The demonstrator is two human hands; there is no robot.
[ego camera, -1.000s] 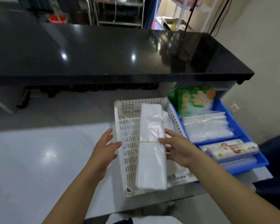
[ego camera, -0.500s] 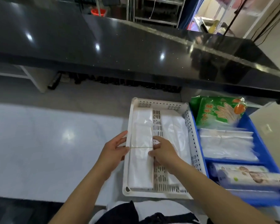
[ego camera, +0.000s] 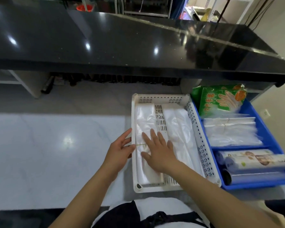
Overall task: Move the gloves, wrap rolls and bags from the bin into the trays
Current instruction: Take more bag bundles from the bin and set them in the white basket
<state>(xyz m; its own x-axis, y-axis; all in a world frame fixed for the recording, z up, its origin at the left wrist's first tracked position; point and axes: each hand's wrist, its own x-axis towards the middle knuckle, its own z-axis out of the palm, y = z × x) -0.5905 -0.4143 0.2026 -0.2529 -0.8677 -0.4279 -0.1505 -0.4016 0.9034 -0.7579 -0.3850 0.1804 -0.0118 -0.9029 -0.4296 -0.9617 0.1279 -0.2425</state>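
A white perforated tray [ego camera: 199,145] lies in front of me on the counter. A banded bundle of clear bags [ego camera: 144,119] lies flat along its left side, a second bundle of bags [ego camera: 179,127] along its right. My right hand [ego camera: 158,150] rests flat on the left bundle with fingers straight. My left hand [ego camera: 120,150] touches the tray's left wall, fingers relaxed. To the right, a blue bin [ego camera: 268,134] holds green glove packs [ego camera: 220,99], a stack of clear bags [ego camera: 230,130] and wrap rolls [ego camera: 253,160].
A glossy black counter [ego camera: 105,41] overhangs the back. The pale worktop [ego camera: 48,153] stretches to the left of the tray. A wall with a socket [ego camera: 266,113] stands to the right of the bin.
The bundle went from being held upright over the tray to lying flat in its left side. My right hand let go and now lies flat on it; my view shifted.
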